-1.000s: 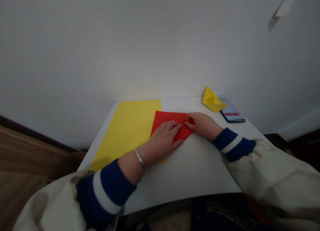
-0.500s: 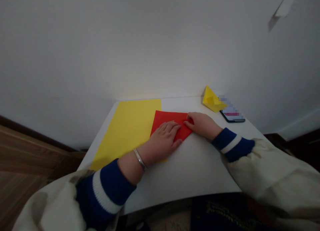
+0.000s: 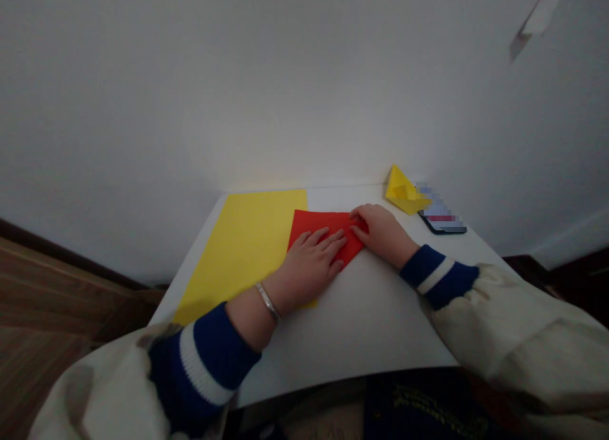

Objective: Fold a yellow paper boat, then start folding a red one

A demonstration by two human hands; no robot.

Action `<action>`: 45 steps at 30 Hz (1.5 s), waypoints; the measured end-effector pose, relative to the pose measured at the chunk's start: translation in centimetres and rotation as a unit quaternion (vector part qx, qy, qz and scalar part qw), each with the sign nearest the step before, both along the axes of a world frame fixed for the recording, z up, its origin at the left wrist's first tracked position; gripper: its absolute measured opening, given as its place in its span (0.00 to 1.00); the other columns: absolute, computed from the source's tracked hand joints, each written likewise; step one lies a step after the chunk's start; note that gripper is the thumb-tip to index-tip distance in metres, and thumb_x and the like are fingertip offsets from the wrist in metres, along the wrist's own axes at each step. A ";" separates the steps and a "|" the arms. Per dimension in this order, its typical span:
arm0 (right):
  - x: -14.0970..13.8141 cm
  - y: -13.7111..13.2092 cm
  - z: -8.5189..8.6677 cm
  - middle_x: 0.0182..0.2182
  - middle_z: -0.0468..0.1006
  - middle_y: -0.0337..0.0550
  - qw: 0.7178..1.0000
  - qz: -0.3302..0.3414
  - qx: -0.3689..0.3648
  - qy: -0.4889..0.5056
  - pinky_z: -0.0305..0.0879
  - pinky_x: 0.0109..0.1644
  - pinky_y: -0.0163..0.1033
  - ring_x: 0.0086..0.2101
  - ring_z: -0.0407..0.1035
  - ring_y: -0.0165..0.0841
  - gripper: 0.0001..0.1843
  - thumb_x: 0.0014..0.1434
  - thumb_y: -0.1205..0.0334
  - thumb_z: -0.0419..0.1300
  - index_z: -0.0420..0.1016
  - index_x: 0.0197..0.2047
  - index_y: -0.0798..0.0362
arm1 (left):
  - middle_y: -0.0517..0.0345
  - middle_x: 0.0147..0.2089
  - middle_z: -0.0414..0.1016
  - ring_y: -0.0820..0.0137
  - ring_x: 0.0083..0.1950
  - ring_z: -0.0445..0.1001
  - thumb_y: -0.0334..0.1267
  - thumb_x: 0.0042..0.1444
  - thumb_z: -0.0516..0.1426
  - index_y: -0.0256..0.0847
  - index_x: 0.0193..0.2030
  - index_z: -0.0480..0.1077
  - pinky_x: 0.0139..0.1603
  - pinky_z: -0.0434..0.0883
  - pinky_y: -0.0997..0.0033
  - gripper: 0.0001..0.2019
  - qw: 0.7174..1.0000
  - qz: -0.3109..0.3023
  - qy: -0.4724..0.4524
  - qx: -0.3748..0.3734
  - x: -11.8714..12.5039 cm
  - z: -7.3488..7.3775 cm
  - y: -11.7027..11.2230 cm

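A folded sheet of red paper (image 3: 311, 221) lies on the white table, its left part overlapping a larger yellow sheet (image 3: 252, 231). My left hand (image 3: 314, 262) rests flat on the red paper with fingers stretched out and spread, hiding its lower left portion. At the paper's right corner, my right hand (image 3: 378, 227) has its thumb and forefinger curled on the red paper, with the other fingers bent behind. The exact grip under those fingertips is partly hidden.
Toward the back right stands a yellow folded paper piece (image 3: 402, 196), touching or overlapping a phone (image 3: 442, 215) with a blurred screen. A pale wall (image 3: 295, 97) rises behind the table (image 3: 375, 326). Wooden boards (image 3: 42, 326) show at the lower left.
My right hand has shifted slightly up and left along the red paper's edge. My left hand's fingers have spread wider, while staying on the paper.
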State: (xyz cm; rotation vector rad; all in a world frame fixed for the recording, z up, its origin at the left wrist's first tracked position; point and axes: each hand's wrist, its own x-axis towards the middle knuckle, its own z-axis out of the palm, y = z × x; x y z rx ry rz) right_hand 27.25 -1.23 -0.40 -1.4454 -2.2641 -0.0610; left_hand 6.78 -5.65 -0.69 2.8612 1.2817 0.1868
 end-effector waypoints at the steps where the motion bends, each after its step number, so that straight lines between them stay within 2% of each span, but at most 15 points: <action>1: 0.0 0.0 0.1 0.39 0.77 0.48 0.999 0.024 0.026 0.009 0.61 0.48 0.43 0.41 0.67 0.38 0.09 0.54 0.67 0.58 0.75 0.40 0.55 | 0.57 0.70 0.55 0.59 0.69 0.51 0.49 0.67 0.42 0.43 0.68 0.53 0.67 0.52 0.51 0.25 1.000 0.004 -0.002 -0.001 0.0 0.0 0.1; 4: -0.1 -0.6 0.6 0.38 0.78 0.47 0.993 0.103 0.063 0.009 0.59 0.52 0.46 0.43 0.66 0.38 0.06 0.55 0.67 0.59 0.77 0.35 0.54 | 0.57 0.70 0.55 0.57 0.69 0.51 0.49 0.67 0.42 0.43 0.68 0.53 0.67 0.51 0.50 0.25 1.000 0.021 -0.012 -0.008 -0.1 0.0 0.4; 8: -0.6 -1.8 1.4 0.36 0.79 0.45 0.972 0.235 0.007 -0.017 0.62 0.49 0.43 0.40 0.68 0.34 0.07 0.58 0.65 0.58 0.78 0.35 0.53 | 0.55 0.69 0.55 0.56 0.69 0.52 0.52 0.67 0.40 0.43 0.67 0.55 0.67 0.52 0.49 0.26 0.999 0.038 -0.026 -0.017 -0.3 0.2 0.7; 11: -0.8 -2.5 1.7 0.38 0.79 0.45 0.959 0.281 -0.013 -0.024 0.65 0.47 0.41 0.40 0.69 0.33 0.07 0.60 0.64 0.58 0.78 0.36 0.52 | 0.53 0.69 0.55 0.56 0.69 0.52 0.51 0.67 0.41 0.42 0.66 0.56 0.66 0.53 0.49 0.26 0.999 0.039 -0.029 -0.013 -0.4 0.2 0.9; 20: -0.9 -2.8 1.3 0.40 0.79 0.44 0.962 0.264 0.021 -0.069 0.66 0.46 0.40 0.42 0.71 0.33 0.09 0.61 0.65 0.56 0.78 0.39 0.51 | 0.53 0.70 0.55 0.56 0.69 0.52 0.47 0.67 0.40 0.42 0.68 0.53 0.65 0.53 0.48 0.25 0.999 0.029 -0.018 -0.033 -0.8 -0.3 1.7; 28: -1.0 -3.1 1.4 0.40 0.79 0.44 0.967 0.244 0.012 -0.077 0.66 0.44 0.39 0.41 0.72 0.33 0.08 0.59 0.66 0.57 0.78 0.39 0.51 | 0.53 0.70 0.53 0.55 0.69 0.50 0.53 0.66 0.40 0.42 0.69 0.52 0.66 0.51 0.49 0.29 0.999 0.026 -0.017 -0.039 -0.8 -0.1 1.5; 45: -1.0 -3.0 1.3 0.41 0.79 0.45 0.964 0.257 -0.004 -0.063 0.66 0.46 0.40 0.43 0.71 0.34 0.09 0.60 0.67 0.56 0.77 0.40 0.52 | 0.53 0.70 0.54 0.55 0.68 0.53 0.51 0.67 0.40 0.39 0.68 0.54 0.66 0.51 0.49 0.28 1.000 0.015 -0.017 0.005 -0.8 -0.2 1.1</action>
